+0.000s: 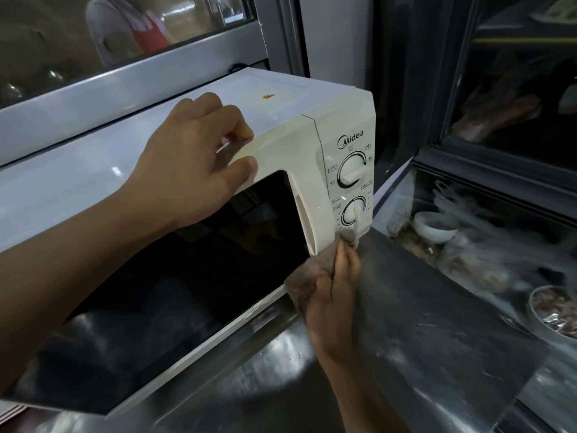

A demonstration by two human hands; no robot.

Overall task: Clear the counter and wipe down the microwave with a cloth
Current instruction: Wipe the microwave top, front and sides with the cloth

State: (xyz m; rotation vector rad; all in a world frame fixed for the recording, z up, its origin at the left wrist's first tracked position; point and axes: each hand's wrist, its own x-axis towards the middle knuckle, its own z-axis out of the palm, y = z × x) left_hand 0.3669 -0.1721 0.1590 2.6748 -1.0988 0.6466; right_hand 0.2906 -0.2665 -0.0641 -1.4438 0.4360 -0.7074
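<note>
We see a cream Midea microwave standing on a stainless steel desk, its dark glass door facing us and tilted across the view. Our left hand rests on the top front edge of the microwave above the door, fingers curled over the edge and the thumb pressed against the door frame; it grips the microwave itself and carries nothing else. Our right hand holds a brownish cloth, bunched between thumb and fingers, and presses its upper tip against the lower corner of the control panel, just under the lower dial. The rest of the cloth hangs down beside the door's bottom right corner, close to the desk. The upper dial sits above, beneath the brand name. A small orange mark shows on the microwave's top.

To the right, beyond the desk's edge, we see a white bowl among crumpled clear plastic bags, and a plate with dark food near the right border; this area is blurred. Behind the microwave runs a grey window frame, its glass showing a faint reflection.
</note>
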